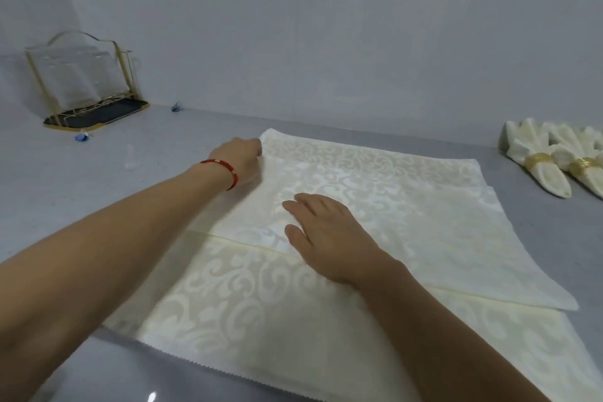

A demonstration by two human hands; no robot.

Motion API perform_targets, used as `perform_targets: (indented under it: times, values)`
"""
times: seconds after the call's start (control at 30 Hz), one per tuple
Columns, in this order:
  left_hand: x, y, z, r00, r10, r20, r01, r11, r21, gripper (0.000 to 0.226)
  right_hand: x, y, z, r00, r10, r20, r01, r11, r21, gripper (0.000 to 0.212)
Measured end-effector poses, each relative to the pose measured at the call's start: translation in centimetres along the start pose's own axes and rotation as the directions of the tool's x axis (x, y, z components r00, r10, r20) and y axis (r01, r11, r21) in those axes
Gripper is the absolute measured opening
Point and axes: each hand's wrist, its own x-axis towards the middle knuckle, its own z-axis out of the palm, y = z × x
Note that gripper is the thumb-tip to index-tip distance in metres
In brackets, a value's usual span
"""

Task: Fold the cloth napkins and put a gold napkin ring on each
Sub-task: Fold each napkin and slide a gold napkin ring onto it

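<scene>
Cream damask, that is the cloth napkin [375, 271] spread on the grey counter [98, 206] closest to me, its upper layer already turned over the lower one. My right hand [329, 238] lies flat on the middle of that layer, fingers straight and slightly spread, pinning it. Further out, my left hand [239, 158], the one with the red bracelet [225, 171], has its fingers curled on the napkin's far left corner. I judge this to be the folding step, early on; next I would carry that corner across while the right hand holds the crease. At the far right lie two finished napkins [541, 160], each in a gold ring [538, 160]. Far left stands a wire holder [85, 81].
</scene>
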Motion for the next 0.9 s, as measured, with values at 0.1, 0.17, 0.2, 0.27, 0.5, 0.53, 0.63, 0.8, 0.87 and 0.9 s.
perform_targets:
  times: [0.1, 0.17, 0.2, 0.27, 0.5, 0.53, 0.63, 0.8, 0.87, 0.9]
  values:
    - [2.9, -1.5, 1.3, 1.000, 0.004, 0.012, -0.005, 0.998, 0.067, 0.040, 0.0, -0.1, -0.1, 1.000, 0.004, 0.002, -0.004, 1.000, -0.006, 0.053]
    - [4.1, -1.8, 1.8, 0.999, 0.001, 0.044, -0.004, 0.997, 0.078, 0.037, 0.1, -0.1, 0.0, 1.000, 0.000, 0.008, 0.000, 1.000, -0.001, 0.054]
    - [4.6, -1.9, 1.8, 0.999, -0.009, 0.047, 0.007, 0.999, 0.040, 0.033, 0.1, -0.1, 0.0, 1.000, 0.000, 0.015, 0.000, 1.000, 0.010, 0.053]
    - [5.2, -1.6, 1.5, 0.999, -0.037, 0.032, 0.038, 0.999, -0.024, 0.024, 0.2, 0.1, 0.0, 1.000, 0.002, 0.011, -0.002, 0.999, 0.034, 0.052]
    - [2.0, -0.5, -0.7, 0.990, -0.003, -0.140, -0.040, 0.952, -0.302, 0.013, 0.2, 0.2, -1.2, 0.997, 0.001, -0.080, 0.014, 0.982, 0.190, 0.050]
    - [0.8, -0.1, -1.0, 0.978, 0.044, -0.202, -0.108, 0.942, -0.317, 0.012, 0.3, 0.3, -1.6, 0.983, 0.032, -0.179, 0.013, 0.970, 0.245, 0.046]
    - [-4.0, 2.3, -1.9, 0.893, 0.231, -0.387, -0.353, 0.892, -0.283, 0.010, 0.3, 0.5, -2.8, 0.903, 0.265, -0.338, -0.046, 0.841, 0.539, 0.034]
    - [-11.5, 7.1, -1.1, 0.838, 0.289, -0.463, -0.458, 0.834, -0.308, 0.004, -0.1, 0.5, -3.9, 0.881, 0.471, -0.044, -0.171, 0.404, 0.899, 0.026]
    - [-13.4, 8.3, -0.5, 0.873, 0.263, -0.410, -0.430, 0.812, -0.395, 0.004, -0.4, 1.0, -4.4, 0.884, 0.467, -0.012, -0.217, 0.435, 0.874, 0.027]
    - [-14.4, 8.6, -0.3, 0.895, 0.244, -0.372, -0.404, 0.797, -0.449, 0.009, -0.6, 1.1, -4.5, 0.886, 0.463, 0.012, -0.250, 0.456, 0.854, 0.027]
